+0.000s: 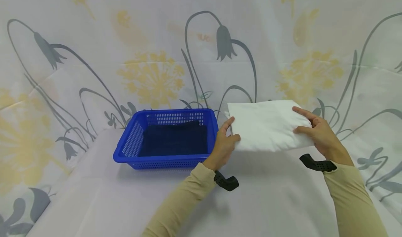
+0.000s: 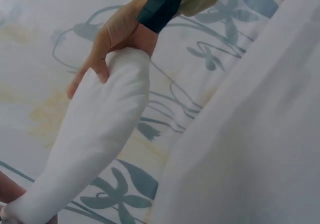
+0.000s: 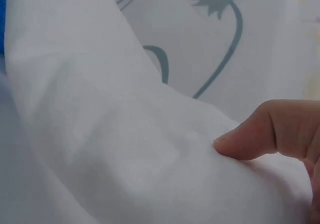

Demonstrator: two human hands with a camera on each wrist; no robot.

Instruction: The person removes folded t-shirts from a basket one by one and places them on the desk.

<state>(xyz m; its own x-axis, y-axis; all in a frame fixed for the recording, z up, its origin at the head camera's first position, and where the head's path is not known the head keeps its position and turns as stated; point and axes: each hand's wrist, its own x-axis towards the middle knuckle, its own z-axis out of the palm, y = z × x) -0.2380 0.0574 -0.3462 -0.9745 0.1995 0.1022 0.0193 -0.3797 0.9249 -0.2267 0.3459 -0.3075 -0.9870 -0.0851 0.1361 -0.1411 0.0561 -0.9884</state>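
A folded white cloth (image 1: 267, 127) hangs in the air above the table, held level between both hands. My left hand (image 1: 222, 144) pinches its left end, thumb on top. At the opposite end my right hand (image 1: 323, 134) grips the cloth, its thumb and a finger showing on the upper face; the other fingers are hidden beneath. In the right wrist view the right thumb (image 3: 250, 134) presses into the soft white fabric (image 3: 115, 124). Seen from the left wrist, the cloth (image 2: 100, 119) looks thick and slightly curved.
Left of the cloth, a blue perforated plastic basket (image 1: 168, 157) stands on the white-covered table (image 1: 267, 202). Inside lies a dark navy folded cloth (image 1: 174, 139). Behind hangs a white sheet (image 1: 260, 6) printed with grey and yellow flowers. Both wrists wear black bands.
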